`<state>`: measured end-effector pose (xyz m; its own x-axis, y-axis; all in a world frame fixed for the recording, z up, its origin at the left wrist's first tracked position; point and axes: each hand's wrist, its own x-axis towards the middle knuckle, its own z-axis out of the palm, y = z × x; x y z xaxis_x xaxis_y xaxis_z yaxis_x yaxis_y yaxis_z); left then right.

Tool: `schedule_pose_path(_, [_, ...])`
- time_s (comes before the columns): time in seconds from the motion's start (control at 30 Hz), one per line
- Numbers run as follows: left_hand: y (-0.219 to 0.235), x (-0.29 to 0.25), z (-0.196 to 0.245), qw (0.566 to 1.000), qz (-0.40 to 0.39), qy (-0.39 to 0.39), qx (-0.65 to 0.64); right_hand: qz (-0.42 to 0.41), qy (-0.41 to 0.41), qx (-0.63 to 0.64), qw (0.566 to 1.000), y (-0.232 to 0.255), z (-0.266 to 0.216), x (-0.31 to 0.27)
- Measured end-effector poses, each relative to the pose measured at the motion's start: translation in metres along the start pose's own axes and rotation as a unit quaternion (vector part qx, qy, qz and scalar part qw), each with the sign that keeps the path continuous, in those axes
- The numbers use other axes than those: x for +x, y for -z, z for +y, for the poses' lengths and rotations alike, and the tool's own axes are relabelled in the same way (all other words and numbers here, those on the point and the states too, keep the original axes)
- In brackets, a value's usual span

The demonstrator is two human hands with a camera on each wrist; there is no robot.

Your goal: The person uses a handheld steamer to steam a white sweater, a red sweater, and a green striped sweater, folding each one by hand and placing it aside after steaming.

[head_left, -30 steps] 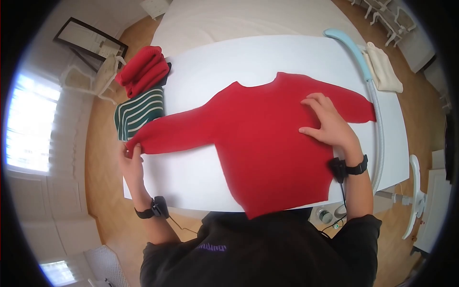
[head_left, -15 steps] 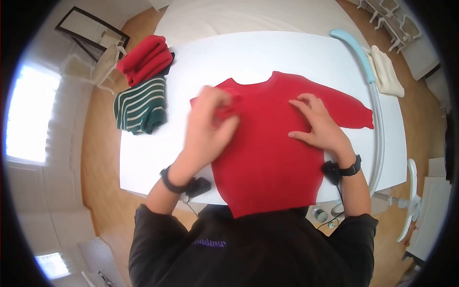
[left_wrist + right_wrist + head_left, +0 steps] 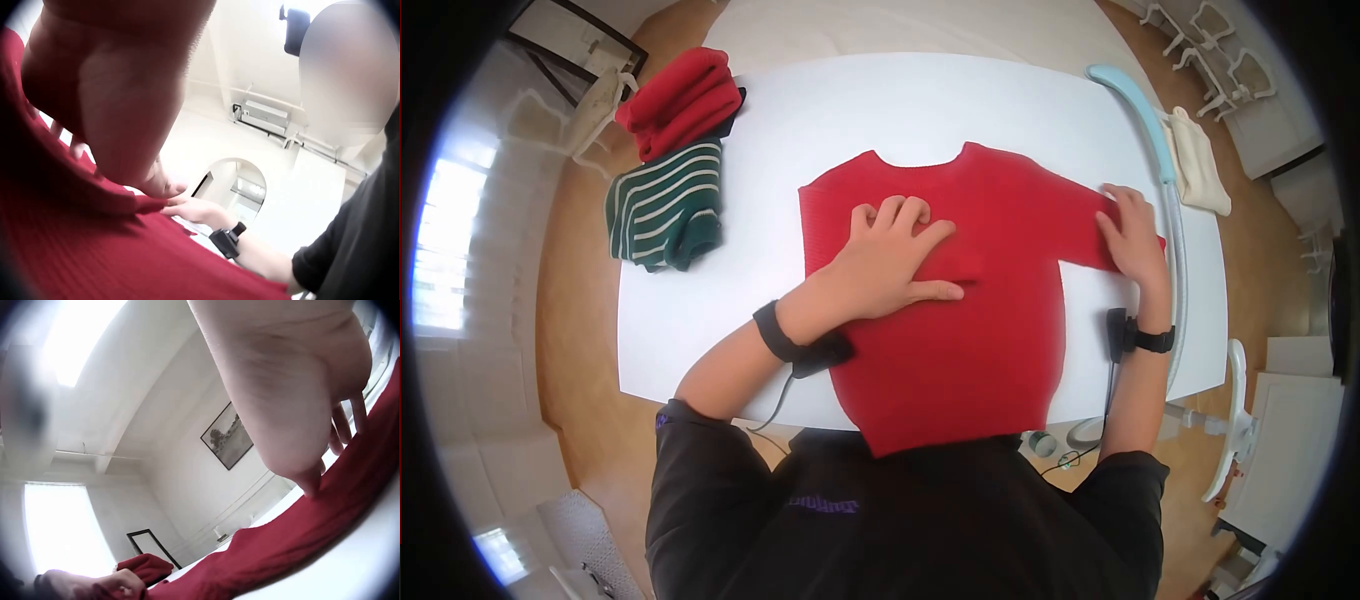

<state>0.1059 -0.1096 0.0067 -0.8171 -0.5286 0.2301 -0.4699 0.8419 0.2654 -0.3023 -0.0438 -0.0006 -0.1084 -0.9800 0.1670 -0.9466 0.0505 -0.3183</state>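
The red sweater (image 3: 960,350) lies on the white table, its left sleeve folded in across the body and its right sleeve stretched out to the side. On the folded part rests my left hand (image 3: 885,262), fingers spread and slightly bent. My right hand (image 3: 1135,240) is at the outstretched sleeve near its cuff, fingertips on the fabric. In the right wrist view the thumb and fingers of the right hand (image 3: 306,412) touch the red sleeve (image 3: 269,550). The left wrist view shows the left hand (image 3: 119,94) low over the red knit (image 3: 112,250).
Folded red garments (image 3: 680,100) and a green striped one (image 3: 668,205) lie at the table's left edge. A light-blue handle with a grey hose (image 3: 1172,280) runs along the right side, beside a folded cream cloth (image 3: 1200,165). The white table (image 3: 700,330) extends around the sweater.
The left sleeve has been folded inward over the body, and my left hand has moved from the far left onto it. My right hand has shifted right, from the body to the other sleeve.
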Motion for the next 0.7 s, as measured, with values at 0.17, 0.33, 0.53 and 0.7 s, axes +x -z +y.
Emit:
schedule_pose_path(0.17, [0.002, 0.002, -0.015, 0.999, -0.002, 0.034, 0.003, 0.006, -0.118, -0.045, 0.992, 0.016, 0.036, -0.001])
schedule_pose_path(0.33, [0.01, 0.011, -0.028, 0.99, -0.059, 0.124, 0.018, -0.016, -0.188, -0.07, 0.979, 0.039, 0.03, -0.007])
schedule_pose_path(0.53, [0.008, -0.001, -0.065, 0.985, -0.007, 0.149, 0.084, -0.07, -0.212, -0.091, 0.971, 0.054, 0.041, -0.017])
schedule_pose_path(0.7, [0.055, 0.006, -0.082, 0.951, -0.22, 0.21, 0.063, -0.12, -0.246, -0.041, 0.961, 0.07, 0.027, -0.02])
